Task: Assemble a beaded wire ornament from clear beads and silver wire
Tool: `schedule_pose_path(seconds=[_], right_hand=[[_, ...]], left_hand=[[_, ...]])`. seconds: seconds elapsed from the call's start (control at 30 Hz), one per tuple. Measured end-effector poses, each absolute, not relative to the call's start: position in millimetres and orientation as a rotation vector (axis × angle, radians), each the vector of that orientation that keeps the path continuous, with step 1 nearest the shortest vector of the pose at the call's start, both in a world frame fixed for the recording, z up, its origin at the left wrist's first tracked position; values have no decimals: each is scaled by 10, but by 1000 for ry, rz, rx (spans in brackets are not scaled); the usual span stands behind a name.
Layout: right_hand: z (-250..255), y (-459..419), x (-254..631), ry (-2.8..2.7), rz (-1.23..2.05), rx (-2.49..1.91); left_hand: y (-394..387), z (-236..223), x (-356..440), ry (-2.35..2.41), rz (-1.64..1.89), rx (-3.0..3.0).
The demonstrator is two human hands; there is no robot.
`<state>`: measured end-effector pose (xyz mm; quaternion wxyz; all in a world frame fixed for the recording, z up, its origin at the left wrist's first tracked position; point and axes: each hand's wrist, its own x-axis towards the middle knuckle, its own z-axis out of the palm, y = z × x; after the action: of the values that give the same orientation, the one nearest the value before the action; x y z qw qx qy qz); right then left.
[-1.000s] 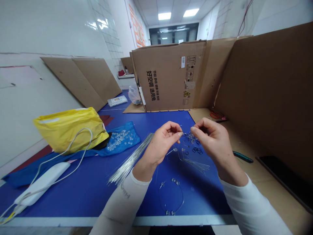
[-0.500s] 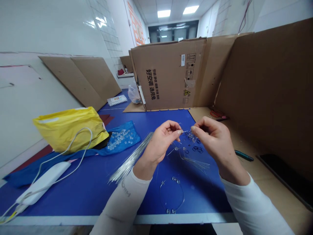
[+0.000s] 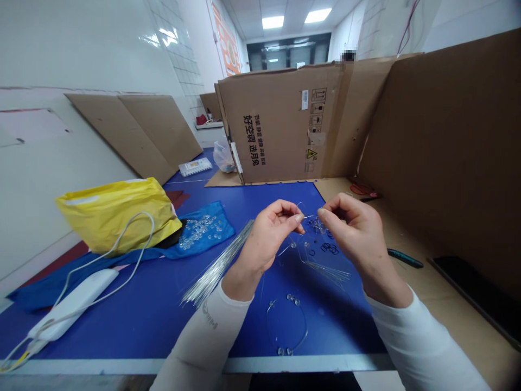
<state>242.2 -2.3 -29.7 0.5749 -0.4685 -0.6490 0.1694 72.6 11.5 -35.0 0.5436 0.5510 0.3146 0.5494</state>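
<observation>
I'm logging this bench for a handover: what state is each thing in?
Left hand: raised, pinching the thin wire
Right hand: raised, pinching the same wire
Thin wire: held between both hands
Wire bundle: lying straight on the blue mat
Beaded wire loop: lying flat on the mat
Crystal beads: loose, spread on a blue cloth
Yellow plastic bag: lying puffed up
Cardboard box: standing upright

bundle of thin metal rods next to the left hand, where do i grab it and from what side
Probably around the middle of the bundle of thin metal rods, coming from its left side. It lies flat and slanted on the blue tabletop, and the rods are thin and loose, so a mid grip should help stop the ends splaying. The white sleeve crowds its right side.
</observation>
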Motion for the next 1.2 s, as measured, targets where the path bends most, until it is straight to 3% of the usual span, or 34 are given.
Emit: schedule_pose_path(seconds=[0.4,0.83,1.2], right_hand=[[-277,-59,2445,-1493,378,-1067],[-268,-39,2478,-1520,587,-1071],[-291,-51,2453,-1520,470,-1077]], left_hand=[[125,-352,723,772,1296,1319],[133,-357,730,740,1293,1304],[131,-371,735,727,1287,1298]])
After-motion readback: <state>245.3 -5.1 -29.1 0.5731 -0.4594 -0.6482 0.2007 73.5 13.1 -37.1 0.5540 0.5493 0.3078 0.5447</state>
